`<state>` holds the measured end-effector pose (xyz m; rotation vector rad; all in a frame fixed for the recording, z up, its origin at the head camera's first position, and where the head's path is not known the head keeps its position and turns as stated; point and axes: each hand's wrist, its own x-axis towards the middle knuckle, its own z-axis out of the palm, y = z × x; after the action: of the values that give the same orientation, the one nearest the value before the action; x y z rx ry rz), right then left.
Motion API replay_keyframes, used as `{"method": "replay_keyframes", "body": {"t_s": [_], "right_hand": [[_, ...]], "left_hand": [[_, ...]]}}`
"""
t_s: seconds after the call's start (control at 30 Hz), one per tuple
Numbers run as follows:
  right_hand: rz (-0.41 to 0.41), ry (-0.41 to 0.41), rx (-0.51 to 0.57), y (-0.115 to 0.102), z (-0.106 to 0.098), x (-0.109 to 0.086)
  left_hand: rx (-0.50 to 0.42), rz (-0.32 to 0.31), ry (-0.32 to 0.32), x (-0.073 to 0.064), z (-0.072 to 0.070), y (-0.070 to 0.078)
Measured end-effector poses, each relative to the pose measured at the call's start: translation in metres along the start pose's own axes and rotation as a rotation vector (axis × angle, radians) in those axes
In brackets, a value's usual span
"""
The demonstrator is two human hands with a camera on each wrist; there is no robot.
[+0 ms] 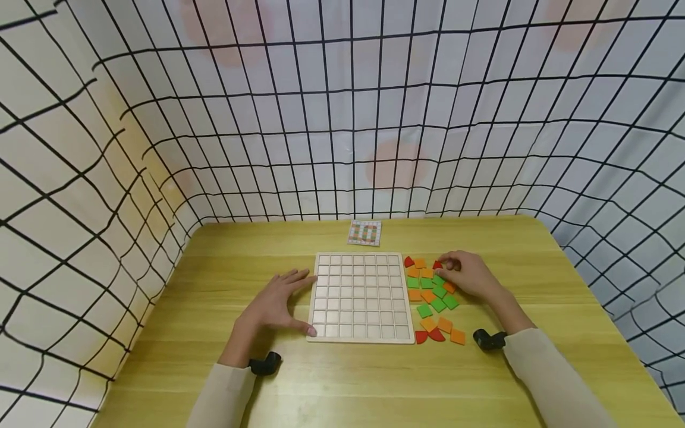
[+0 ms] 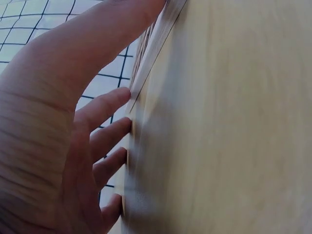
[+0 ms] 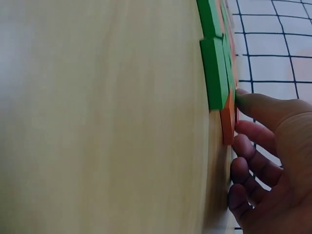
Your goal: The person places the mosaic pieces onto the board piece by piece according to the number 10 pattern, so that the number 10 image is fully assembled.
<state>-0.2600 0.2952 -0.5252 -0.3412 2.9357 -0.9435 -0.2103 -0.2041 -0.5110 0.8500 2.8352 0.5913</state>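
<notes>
A pale wooden grid board [image 1: 361, 341] lies on the table, its square cells bare. My left hand [image 1: 278, 300] is spread at its left side, the thumb on the lower left corner and the index fingertip at the left edge; in the left wrist view the other fingertips [image 2: 114, 161] rest on the tabletop. To the right of the board my right hand [image 1: 468, 273] holds a red quarter-round tile [image 1: 437, 264] between thumb and index finger, the other fingers loosely bent. Just under that hand are a green tile [image 3: 214, 73] and an orange tile [image 3: 227, 119].
Several loose green, orange and red tiles [image 1: 426, 283] lie flat along the board's right side, a few red quarter-rounds [image 1: 421, 337] near its lower corner. Behind the board lies a small pattern card [image 1: 365, 232]. White walls with black netting [image 1: 342, 119] enclose the wooden table [image 1: 342, 386].
</notes>
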Motion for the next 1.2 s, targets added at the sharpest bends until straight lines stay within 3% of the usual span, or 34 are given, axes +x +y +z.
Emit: {"method": "replay_keyframes", "body": {"t_s": [0.4,0.67,0.93,1.2], "right_hand": [[0.008,0.017,0.035,0.0014,-0.0048,0.0047],[0.032,0.032,0.028,0.0026,-0.0046,0.0074],[0.027,0.032,0.037,0.0033,-0.0006,0.0048],[0.031,0.061,0.045,-0.0016,-0.0032,0.0015]], "left_hand": [[-0.023,-0.019,-0.005,0.0005,0.0018,-0.0021],[-0.035,0.002,0.018,0.0019,0.0023,-0.0027],[-0.044,-0.033,-0.003,-0.0035,0.0045,-0.0024],[-0.041,-0.017,0.006,-0.0002,0.0036,-0.001]]}}
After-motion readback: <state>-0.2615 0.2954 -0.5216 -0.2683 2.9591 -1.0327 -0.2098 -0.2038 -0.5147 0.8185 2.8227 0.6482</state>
